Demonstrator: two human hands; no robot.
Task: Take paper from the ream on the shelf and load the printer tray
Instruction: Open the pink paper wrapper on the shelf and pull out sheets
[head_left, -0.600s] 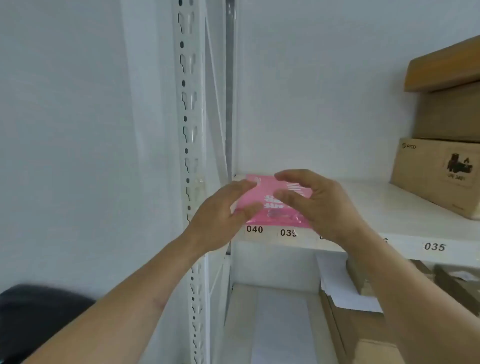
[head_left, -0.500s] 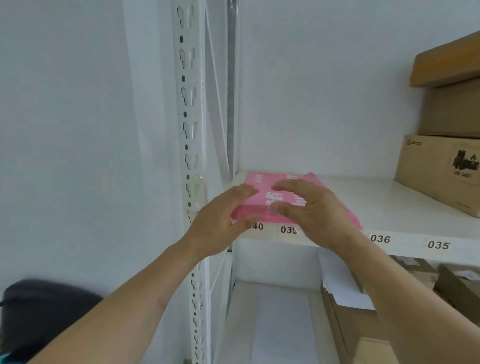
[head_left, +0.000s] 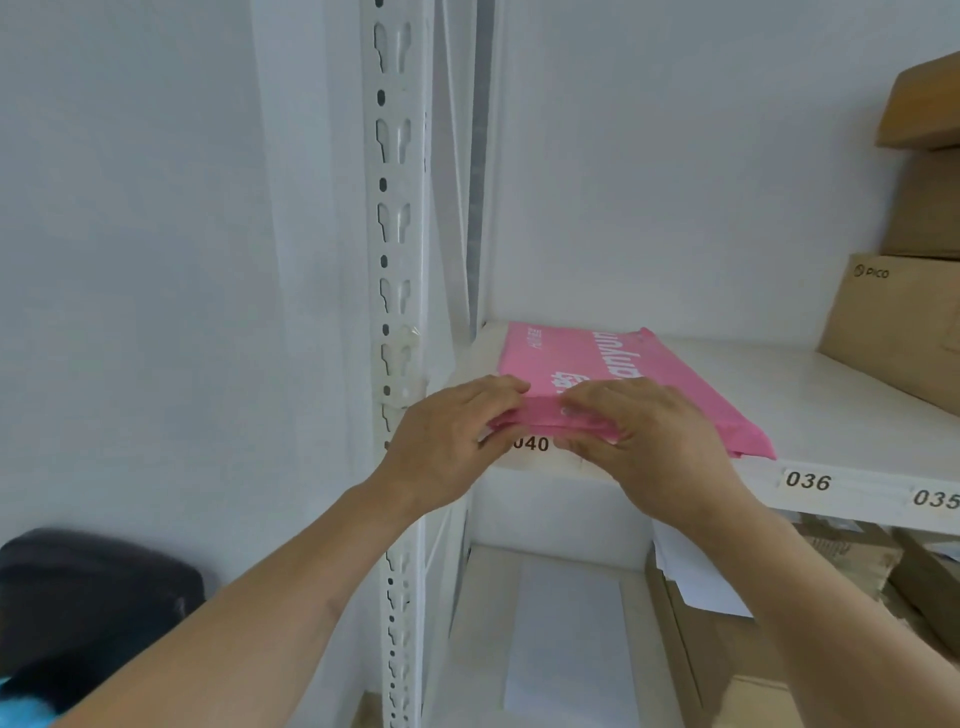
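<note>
A pink-wrapped ream of paper (head_left: 587, 358) lies flat on the white shelf (head_left: 810, 405), at its left end near the front edge. My left hand (head_left: 447, 447) pinches the near left corner of the ream. My right hand (head_left: 654, 441) grips the ream's near edge, thumb under it and fingers on top. The wrapper's near end is partly hidden by both hands. No printer is in view.
A slotted white upright (head_left: 395, 260) stands just left of the ream. Cardboard boxes (head_left: 904, 322) are stacked at the shelf's right end. The lower shelf holds loose white sheets (head_left: 566, 639) and more boxes (head_left: 727, 670). A dark object (head_left: 88, 597) sits low at the left.
Both hands dropped from hovering over the ream to its near edge and closed on it. More of the pink top now shows.
</note>
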